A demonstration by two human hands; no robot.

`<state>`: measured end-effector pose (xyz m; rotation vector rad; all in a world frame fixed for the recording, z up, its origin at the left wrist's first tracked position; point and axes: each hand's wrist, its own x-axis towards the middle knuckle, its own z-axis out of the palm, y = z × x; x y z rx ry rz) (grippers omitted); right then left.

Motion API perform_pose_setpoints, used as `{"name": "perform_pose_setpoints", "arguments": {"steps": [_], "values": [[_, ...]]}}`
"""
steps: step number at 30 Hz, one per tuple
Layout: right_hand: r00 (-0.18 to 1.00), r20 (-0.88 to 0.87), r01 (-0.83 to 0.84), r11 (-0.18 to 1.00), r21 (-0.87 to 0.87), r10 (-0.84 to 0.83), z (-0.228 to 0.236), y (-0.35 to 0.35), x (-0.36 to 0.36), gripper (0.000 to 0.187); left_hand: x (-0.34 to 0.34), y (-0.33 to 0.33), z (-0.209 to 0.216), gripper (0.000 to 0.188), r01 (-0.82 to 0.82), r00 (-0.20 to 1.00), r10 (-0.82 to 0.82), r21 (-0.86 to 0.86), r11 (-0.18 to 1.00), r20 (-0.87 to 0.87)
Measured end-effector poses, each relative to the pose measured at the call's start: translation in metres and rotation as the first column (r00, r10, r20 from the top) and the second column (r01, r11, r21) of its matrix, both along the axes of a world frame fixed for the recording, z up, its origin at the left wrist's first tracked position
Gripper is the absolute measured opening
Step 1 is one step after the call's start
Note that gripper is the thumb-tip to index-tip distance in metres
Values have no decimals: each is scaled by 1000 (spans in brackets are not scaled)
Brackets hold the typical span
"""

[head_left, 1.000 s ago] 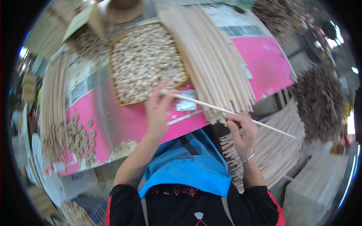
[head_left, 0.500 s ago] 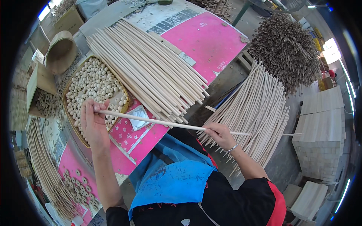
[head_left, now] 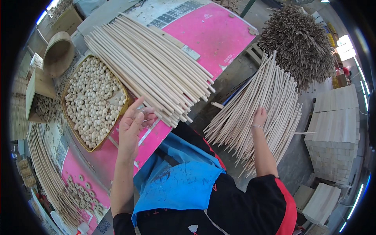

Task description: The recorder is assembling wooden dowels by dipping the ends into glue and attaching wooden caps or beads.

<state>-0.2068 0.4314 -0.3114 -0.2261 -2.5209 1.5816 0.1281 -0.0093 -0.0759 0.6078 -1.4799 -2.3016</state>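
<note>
My left hand (head_left: 135, 124) hovers over the pink table edge, between the bead tray and the sticks. Its fingers are apart and I see nothing held in them. Over on the right, my right hand (head_left: 259, 116) is down on a loose pile of thin pale wooden sticks (head_left: 274, 90). That hand looks closed, its fingertips are hidden, and I cannot make out what is in it. A shallow basket tray (head_left: 92, 148) full of round wooden beads (head_left: 92, 102) stands left of my left hand. Thicker pale wooden rods (head_left: 152, 66) lie side by side on the table.
Ring-shaped wooden pieces (head_left: 82, 192) and long thin rods (head_left: 49, 172) lie at the lower left. Behind the tray stands a round wooden tub (head_left: 58, 55). A big dark bundle of sticks (head_left: 297, 47) is at the far right, above stacked pale wooden blocks (head_left: 333, 133).
Both hands held one long stick across my front. My left hand has let go and moved right. My right hand has moved up and right onto the pile; the stick no longer spans the hands.
</note>
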Motion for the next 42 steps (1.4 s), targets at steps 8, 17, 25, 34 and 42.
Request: {"name": "perform_pose_setpoints", "arguments": {"steps": [8,17,25,34,42], "values": [[886,-351,-262,952,160,303,104,-140,-20,38,60,-8,-8,42,-209,976,206,30,977,72],[435,-251,-697,500,514,864,182,-322,93,25,62,-14,-3,41,-256,965,257,-17,966,50],[503,8,-749,431,503,864,190,-341,94,36,78,-62,13,38,-395,904,421,-239,887,71],[434,-191,-891,388,-236,881,226,-357,114,17,24,-121,-51,26,49,838,505,-951,307,206],[129,-98,-991,130,10,987,251,-374,161,16,14,-116,-37,16,99,820,523,-958,270,232]]}}
